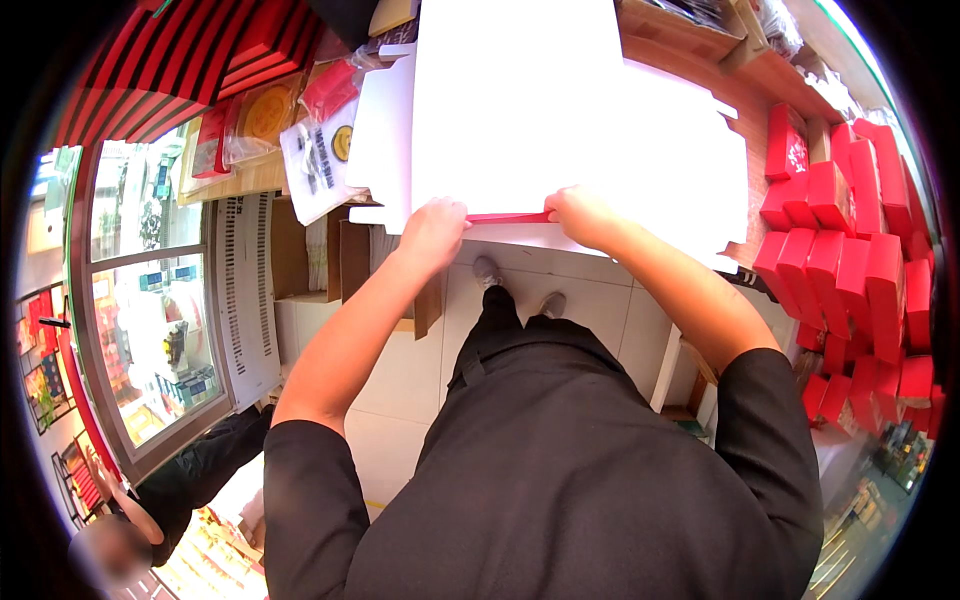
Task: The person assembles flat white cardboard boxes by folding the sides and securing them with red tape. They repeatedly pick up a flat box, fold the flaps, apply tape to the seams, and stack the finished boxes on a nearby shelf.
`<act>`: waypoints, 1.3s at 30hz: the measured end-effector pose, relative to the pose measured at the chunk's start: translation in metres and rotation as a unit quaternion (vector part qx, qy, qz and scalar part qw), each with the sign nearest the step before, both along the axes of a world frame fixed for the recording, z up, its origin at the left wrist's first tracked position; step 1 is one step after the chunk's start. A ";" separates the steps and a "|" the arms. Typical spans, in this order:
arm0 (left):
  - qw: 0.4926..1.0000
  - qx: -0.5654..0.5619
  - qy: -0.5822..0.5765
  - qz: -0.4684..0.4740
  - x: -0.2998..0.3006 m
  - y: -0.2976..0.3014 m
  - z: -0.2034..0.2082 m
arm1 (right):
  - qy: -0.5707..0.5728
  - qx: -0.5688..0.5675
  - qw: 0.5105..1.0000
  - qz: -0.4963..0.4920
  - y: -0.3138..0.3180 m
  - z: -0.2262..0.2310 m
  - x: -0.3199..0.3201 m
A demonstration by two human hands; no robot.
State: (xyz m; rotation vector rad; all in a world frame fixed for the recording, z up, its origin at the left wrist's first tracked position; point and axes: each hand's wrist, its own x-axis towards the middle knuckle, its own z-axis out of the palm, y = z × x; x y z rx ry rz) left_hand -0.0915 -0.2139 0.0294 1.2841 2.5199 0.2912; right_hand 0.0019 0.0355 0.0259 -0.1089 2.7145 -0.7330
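A flat white cardboard sheet [520, 100], red along its folded near edge, lies on the wooden bench [760, 80] straight ahead of the person, on top of a stack of similar white sheets [680, 170] that spreads out to the right. The near edge hangs at the bench's front lip. The left hand [432, 232] grips that edge at its left end, fingers curled down over the fold and clamped on the card. The right hand [583, 213] holds the same edge further right, its fingers pinched on the thin red strip [508, 217] that shows between the two hands.

To the right, well apart from the hands, many red boxes [850, 260] are piled against each other. At the upper left lie clear plastic bags [320, 160] with round yellow printing, and beyond them a stack of red flat boxes with dark stripes [180, 70]. Open brown cardboard boxes [320, 260] stand under the bench at the left. Below the hands, the pale tiled floor [400, 380] and the person's grey shoes [488, 270] show. Another person in black [190, 480] is at the lower left.
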 end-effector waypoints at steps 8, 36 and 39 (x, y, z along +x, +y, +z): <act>0.990 -0.004 -0.113 0.083 -0.014 0.015 -0.002 | -0.042 -0.040 0.996 -0.068 0.001 0.007 0.002; 0.959 0.197 0.142 0.148 0.016 0.032 -0.051 | 0.271 0.054 0.930 -0.244 -0.014 -0.042 0.024; 0.968 0.165 0.129 0.135 0.016 0.033 -0.043 | 0.276 0.076 0.925 -0.248 -0.013 -0.042 0.026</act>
